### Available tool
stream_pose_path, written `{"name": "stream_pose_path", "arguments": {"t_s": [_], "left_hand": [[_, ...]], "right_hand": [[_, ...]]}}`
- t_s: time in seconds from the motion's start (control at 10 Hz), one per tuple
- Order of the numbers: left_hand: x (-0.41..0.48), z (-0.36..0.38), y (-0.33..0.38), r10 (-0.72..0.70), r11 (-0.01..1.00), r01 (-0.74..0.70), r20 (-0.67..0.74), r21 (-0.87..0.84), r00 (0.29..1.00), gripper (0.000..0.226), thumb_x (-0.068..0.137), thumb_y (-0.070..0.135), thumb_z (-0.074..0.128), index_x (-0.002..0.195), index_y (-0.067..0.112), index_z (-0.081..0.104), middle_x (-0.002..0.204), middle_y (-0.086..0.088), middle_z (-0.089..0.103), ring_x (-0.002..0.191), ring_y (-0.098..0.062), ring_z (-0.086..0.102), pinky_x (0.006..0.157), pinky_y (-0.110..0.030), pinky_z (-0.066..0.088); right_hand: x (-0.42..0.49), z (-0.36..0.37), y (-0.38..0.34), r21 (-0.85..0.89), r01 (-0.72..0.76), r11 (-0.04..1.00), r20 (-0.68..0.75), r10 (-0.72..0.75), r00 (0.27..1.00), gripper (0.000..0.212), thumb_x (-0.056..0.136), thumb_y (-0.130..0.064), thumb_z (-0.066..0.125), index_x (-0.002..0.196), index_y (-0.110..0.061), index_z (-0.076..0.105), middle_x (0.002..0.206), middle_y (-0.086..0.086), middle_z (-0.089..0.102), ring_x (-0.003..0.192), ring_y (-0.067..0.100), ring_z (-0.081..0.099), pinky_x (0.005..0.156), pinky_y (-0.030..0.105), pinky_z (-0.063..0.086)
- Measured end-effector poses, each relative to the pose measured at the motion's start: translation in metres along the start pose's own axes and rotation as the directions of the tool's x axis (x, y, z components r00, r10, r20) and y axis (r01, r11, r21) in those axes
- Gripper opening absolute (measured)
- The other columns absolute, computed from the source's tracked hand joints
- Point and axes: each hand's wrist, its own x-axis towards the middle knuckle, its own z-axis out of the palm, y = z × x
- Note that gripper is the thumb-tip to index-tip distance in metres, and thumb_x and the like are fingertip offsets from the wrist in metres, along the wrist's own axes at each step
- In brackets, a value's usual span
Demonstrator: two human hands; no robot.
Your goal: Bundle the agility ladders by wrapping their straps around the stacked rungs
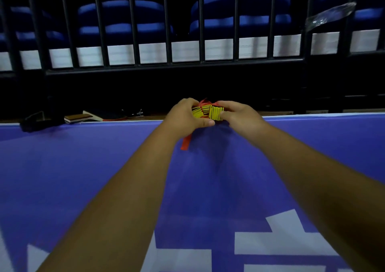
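A wide blue surface (83,167) with white block shapes at its near edge fills the lower half of the view. Behind its far edge stands a black railing (170,65) of upright bars, and behind the bars are rows of blue seats (245,15). Two bare forearms reach from the near side toward the far edge of the surface and come together there. At the far right, a piece of clear plastic (329,15) sits on the railing. At the far left, a black object (39,122) lies at the edge of the surface; what it is cannot be told. Just to its right lies a table tennis paddle (83,117). The left hand (185,115) grips the left side of the stacked rungs (210,112), with the fingers curled over the far side and the thumb stretched along the near side. The right hand (237,113) grasps the right side of the same stack. The rungs are yellow with dark edges, and they are held at the far edge of the surface, between both hands. A red strap (185,143) loops over the top of the stack, and its loose end hangs down under the left hand, on the blue surface.
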Motion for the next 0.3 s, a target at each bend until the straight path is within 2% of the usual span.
{"name": "stream_pose_path", "arguments": {"t_s": [0.1, 0.2, 0.3], "left_hand": [[0.010, 0.011, -0.002, -0.011, 1.000, 0.010, -0.041, -0.023, 0.999, 0.078, 0.079, 0.048, 0.095, 0.143, 0.017, 0.063, 0.130, 0.001, 0.063, 0.113, -0.016, 0.061, 0.092, -0.029, 0.046], [0.001, 0.009, 0.003, -0.001, 1.000, 0.002, -0.022, 0.023, 1.000, 0.065, 0.088, 0.048, 0.088, 0.139, 0.017, 0.065, 0.120, 0.004, 0.062, 0.108, -0.016, 0.062, 0.088, -0.028, 0.044], [-0.011, 0.009, 0.010, -0.010, 1.000, 0.010, -0.083, 0.000, 0.997, 0.043, 0.098, 0.045, 0.077, 0.128, 0.015, 0.071, 0.112, 0.001, 0.067, 0.107, -0.023, 0.067, 0.082, -0.030, 0.045]], "right_hand": [[0.000, -0.004, 0.003, 0.041, -0.035, 0.999, 0.010, 0.035, 0.999, 0.047, 0.101, -0.018, 0.064, 0.144, -0.036, 0.067, 0.134, -0.003, 0.071, 0.104, 0.009, 0.061, 0.087, 0.024, 0.047], [-0.013, -0.010, -0.006, 0.067, -0.047, 0.997, 0.033, 0.045, 0.998, 0.046, 0.101, -0.014, 0.064, 0.144, -0.032, 0.068, 0.128, -0.004, 0.070, 0.100, 0.007, 0.058, 0.085, 0.023, 0.045], [-0.027, -0.015, -0.015, 0.122, -0.061, 0.991, 0.021, 0.058, 0.998, 0.029, 0.104, -0.009, 0.061, 0.114, -0.033, 0.073, 0.113, -0.001, 0.074, 0.106, 0.019, 0.068, 0.092, 0.033, 0.055]]}}
